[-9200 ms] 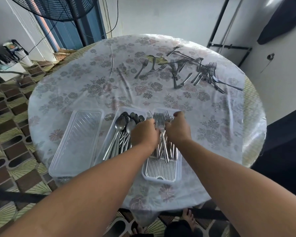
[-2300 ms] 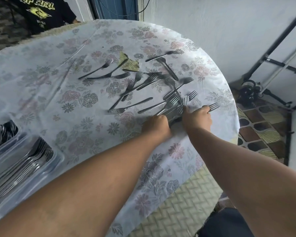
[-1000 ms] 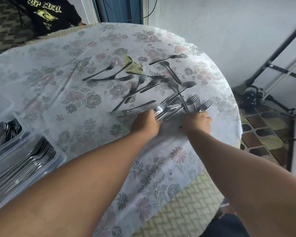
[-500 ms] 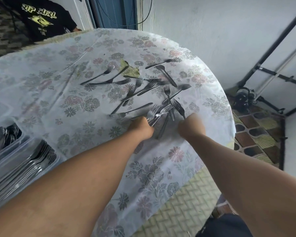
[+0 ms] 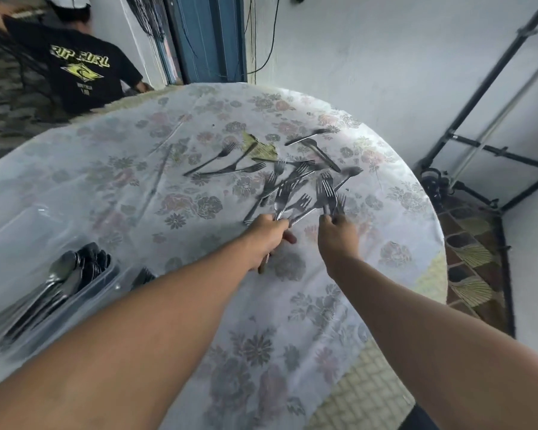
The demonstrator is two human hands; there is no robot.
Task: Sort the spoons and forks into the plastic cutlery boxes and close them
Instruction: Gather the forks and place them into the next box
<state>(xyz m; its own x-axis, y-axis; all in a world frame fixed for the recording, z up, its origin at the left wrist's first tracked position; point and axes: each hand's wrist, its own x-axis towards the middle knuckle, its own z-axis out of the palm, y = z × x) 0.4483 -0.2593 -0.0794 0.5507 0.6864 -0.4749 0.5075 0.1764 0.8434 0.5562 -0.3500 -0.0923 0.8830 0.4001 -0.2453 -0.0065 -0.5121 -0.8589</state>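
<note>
A bunch of forks [image 5: 288, 200] is pinched in the left grip [image 5: 269, 235] at centre frame, tines fanning up and away from the knuckles. A second bunch [image 5: 327, 193] is held upright in the right grip [image 5: 336, 235], just right of the first, tines pointing to the top of the frame. Both grips are curled round handles, close together but apart. More loose forks [image 5: 230, 167] are scattered on the flowered counter [image 5: 174, 193] directly above the grips, toward upper centre. At lower left, a clear box [image 5: 104, 279] is filled with spoons [image 5: 59, 280]; beside it, partly hidden by the left forearm, fork tines [image 5: 143, 276] are seen in a second box. A person in a black shirt [image 5: 81, 76] is seen at upper left.
</note>
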